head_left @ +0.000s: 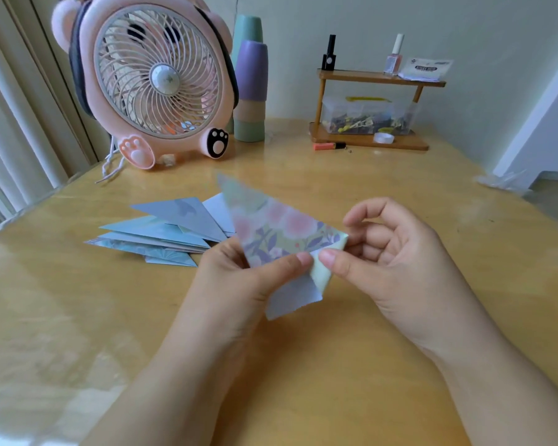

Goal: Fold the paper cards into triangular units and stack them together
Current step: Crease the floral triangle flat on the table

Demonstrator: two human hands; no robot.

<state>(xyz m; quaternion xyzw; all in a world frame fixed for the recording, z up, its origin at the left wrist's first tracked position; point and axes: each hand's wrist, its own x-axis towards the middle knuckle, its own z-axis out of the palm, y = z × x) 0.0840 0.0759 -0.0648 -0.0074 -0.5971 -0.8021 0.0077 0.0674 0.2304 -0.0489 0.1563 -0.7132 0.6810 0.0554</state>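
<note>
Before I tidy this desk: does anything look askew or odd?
The blue folded triangles lie fanned, not squared up. An orange marker lies loose before the wooden shelf. Nothing looks spilled or damaged.

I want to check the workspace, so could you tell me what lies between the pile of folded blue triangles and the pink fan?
In the head view, only bare table separates the folded triangles from the fan.

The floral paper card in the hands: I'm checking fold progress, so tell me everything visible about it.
The floral paper card is thin printed paper, pink blossoms and purple leaves, partly folded into a triangle whose point aims up and away. A plain pale flap hangs below. It is held above the table, the left hand and right hand pinching its lower right corner.
</note>
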